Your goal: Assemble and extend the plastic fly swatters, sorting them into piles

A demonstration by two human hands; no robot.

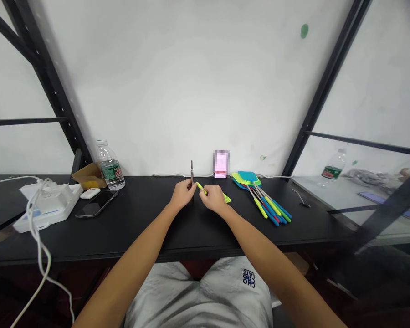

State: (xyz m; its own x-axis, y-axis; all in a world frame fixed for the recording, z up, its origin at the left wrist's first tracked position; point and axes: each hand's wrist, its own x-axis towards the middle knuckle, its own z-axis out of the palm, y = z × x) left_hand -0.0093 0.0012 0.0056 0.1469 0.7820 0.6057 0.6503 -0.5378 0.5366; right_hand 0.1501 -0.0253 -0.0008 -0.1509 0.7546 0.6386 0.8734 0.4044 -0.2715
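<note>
My left hand (pixel 182 193) is closed around a thin, dark metal rod (pixel 192 169) that stands upright, its narrower tip pointing up. Just to its right, the fingers of my right hand (pixel 212 197) are wrapped round a yellow-green fly swatter (pixel 201 187). One slim end of the swatter points toward my left hand, close to the rod; whether they touch I cannot tell. Part of a yellow-green mesh head (pixel 227 198) shows past my right knuckles. Farther right on the black table (pixel 140 228) lies a pile of fly swatters (pixel 259 191) with blue, green and red handles.
A phone with a lit screen (pixel 221 164) leans at the wall. At left are a water bottle (pixel 112 168), an open cardboard box (pixel 89 175), a dark phone (pixel 97 203), a white case (pixel 90 193) and a white power strip (pixel 51 205) with cables. Black metal posts (pixel 314 109) flank the table.
</note>
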